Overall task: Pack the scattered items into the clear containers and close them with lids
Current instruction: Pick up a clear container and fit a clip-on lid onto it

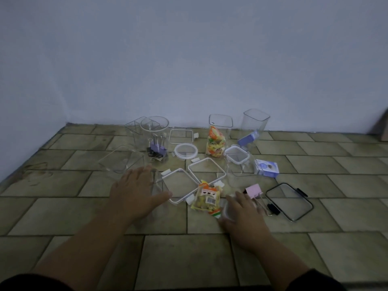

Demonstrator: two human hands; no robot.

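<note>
Head view: we're partway. Round container (147,133) holds binder clips (156,151), tall container (217,125) holds snacks; neither lidded. Loose on floor (210,259): snack packet (206,198), pink clip (253,190), blue box (267,168), square lid (181,184). Left hand (136,191) fingers spread flat; right hand (244,216) grip, we can't tell.

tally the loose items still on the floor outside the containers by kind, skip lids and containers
snack packet: 1
pink binder clip: 1
black binder clip: 1
blue and white box: 1
total: 4
</note>
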